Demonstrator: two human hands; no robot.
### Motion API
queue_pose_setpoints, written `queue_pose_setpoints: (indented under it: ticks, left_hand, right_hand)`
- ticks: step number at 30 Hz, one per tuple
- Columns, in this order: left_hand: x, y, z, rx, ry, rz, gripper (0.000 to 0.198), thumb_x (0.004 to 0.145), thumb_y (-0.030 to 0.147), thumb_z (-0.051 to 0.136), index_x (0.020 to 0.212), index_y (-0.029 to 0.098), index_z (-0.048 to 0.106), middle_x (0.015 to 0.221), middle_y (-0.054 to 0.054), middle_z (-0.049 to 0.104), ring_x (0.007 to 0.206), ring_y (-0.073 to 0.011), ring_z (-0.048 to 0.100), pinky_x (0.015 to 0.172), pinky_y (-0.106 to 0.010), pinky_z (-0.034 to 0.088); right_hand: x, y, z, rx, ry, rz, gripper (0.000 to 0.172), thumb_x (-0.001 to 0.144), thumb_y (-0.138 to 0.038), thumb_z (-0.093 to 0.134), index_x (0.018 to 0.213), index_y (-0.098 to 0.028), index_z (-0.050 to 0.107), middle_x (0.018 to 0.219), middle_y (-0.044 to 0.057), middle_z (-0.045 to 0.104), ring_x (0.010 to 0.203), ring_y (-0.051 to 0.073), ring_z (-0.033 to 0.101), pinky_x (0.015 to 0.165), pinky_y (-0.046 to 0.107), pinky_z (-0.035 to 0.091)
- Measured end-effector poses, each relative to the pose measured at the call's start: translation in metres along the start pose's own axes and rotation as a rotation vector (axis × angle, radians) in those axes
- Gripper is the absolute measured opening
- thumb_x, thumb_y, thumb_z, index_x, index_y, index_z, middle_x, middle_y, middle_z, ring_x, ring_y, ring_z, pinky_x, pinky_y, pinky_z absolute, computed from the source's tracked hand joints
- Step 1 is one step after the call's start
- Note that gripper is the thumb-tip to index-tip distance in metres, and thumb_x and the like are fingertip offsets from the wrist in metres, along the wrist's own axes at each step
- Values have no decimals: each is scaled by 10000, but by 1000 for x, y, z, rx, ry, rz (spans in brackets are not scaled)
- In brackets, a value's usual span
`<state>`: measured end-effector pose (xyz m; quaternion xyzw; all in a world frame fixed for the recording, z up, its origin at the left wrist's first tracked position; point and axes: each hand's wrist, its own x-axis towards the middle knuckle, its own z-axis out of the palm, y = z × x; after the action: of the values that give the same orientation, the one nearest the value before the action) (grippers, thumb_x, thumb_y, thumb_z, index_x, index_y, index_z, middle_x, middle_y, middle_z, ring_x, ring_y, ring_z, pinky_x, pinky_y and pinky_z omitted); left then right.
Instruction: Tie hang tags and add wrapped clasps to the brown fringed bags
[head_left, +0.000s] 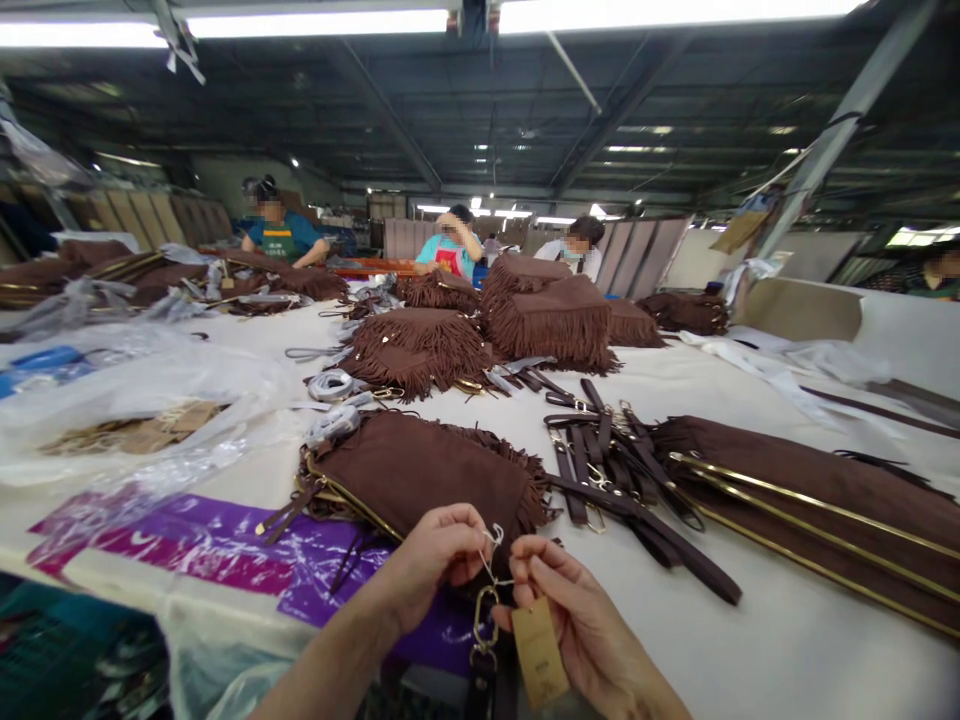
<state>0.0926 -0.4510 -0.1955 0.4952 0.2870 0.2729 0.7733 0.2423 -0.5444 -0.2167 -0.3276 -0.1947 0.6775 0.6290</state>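
Near the front edge of the table, my left hand [450,550] pinches the pale string [491,560] of a tan hang tag [538,652]. Fingers of my right hand [562,605] are closed on the same string from the other side, and the tag hangs against that palm. The string runs close to a gold clasp [485,618] on a dark strap [481,685]; whether it is looped through the clasp I cannot tell. Right behind my hands lies a brown fringed bag [427,465] with a gold zipper along its near side.
Dark wrist straps [600,450] with gold hardware lie in a heap right of centre. More brown bags with gold frames [810,500] lie at the right, and fringed bags [555,310] are stacked behind. A clear plastic bag [135,435] holds tan tags at left. Several co-workers [450,245] are across the table.
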Motion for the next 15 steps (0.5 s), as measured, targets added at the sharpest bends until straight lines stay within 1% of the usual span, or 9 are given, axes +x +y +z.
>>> queue_pose_setpoints:
  ticks: [2, 4, 6, 8, 10, 12, 13, 14, 15]
  left_hand:
    - [1, 1, -2, -160, -46, -49, 176, 618, 239, 660, 648, 153, 510, 618, 4, 560, 500, -67, 414, 471, -186, 254]
    - [1, 0, -5, -270, -53, -88, 226, 613, 241, 713, 663, 145, 515, 702, -33, 623, 542, -71, 461, 484, -174, 290]
    - [-1, -1, -7, -346, -40, -95, 252, 611, 237, 751, 675, 133, 531, 795, -70, 669, 560, -66, 472, 486, -164, 302]
    - [-3, -2, -7, -400, -23, -84, 253, 615, 227, 776, 681, 115, 558, 858, -91, 686, 562, -55, 464, 486, -156, 309]
    - [-6, -3, -7, -441, -3, -88, 248, 618, 216, 798, 683, 100, 589, 909, -104, 693, 563, -45, 458, 491, -149, 320]
    - [-8, -5, -6, -473, 13, -87, 249, 614, 209, 819, 681, 96, 607, 976, -113, 695, 560, -34, 452, 484, -143, 318]
    - [-9, -6, -6, -481, 13, -80, 257, 610, 211, 829, 669, 97, 607, 1004, -114, 693, 553, -29, 446, 473, -141, 309]
    - [-10, -7, -5, -480, 8, -68, 266, 608, 221, 837, 656, 99, 605, 1025, -114, 691, 553, -27, 448, 471, -140, 309]
    - [-10, -9, -4, -466, -2, -54, 275, 610, 237, 841, 644, 100, 605, 1034, -113, 688, 567, -30, 465, 484, -139, 326]
  right_hand:
    - [-3, -3, -3, 98, -16, -13, 310, 689, -251, 832, 970, -174, 725, 972, 66, 741, 886, 181, 704, 854, 309, 566]
    - [-5, -5, -5, 145, -42, -49, 428, 619, -184, 817, 1037, -166, 729, 1153, 113, 704, 1127, 241, 629, 982, 313, 502]
    - [-6, -6, -6, 145, -68, -86, 523, 563, -101, 777, 1078, -170, 722, 1243, 118, 658, 1231, 258, 551, 1044, 313, 450]
    - [-6, -4, -7, 115, -51, -116, 528, 565, -90, 784, 1080, -181, 717, 1268, 117, 643, 1245, 260, 537, 1029, 305, 462]
    - [-4, 0, -9, 12, 28, -136, 420, 629, -188, 833, 1031, -187, 714, 1222, 115, 671, 1156, 252, 611, 900, 278, 543]
    - [0, 5, -12, -202, 111, -167, 338, 716, -369, 818, 971, -184, 694, 985, 93, 752, 876, 209, 721, 673, 233, 581]
    - [2, 6, -13, -343, 129, -183, 345, 756, -448, 775, 954, -182, 679, 809, 61, 755, 694, 178, 717, 565, 213, 555]
    - [4, 8, -14, -499, 126, -202, 357, 790, -497, 724, 948, -182, 666, 650, 20, 715, 545, 151, 667, 495, 203, 517]
    - [5, 8, -14, -663, 113, -232, 353, 833, -517, 659, 951, -184, 655, 539, -17, 654, 455, 135, 604, 469, 204, 485]
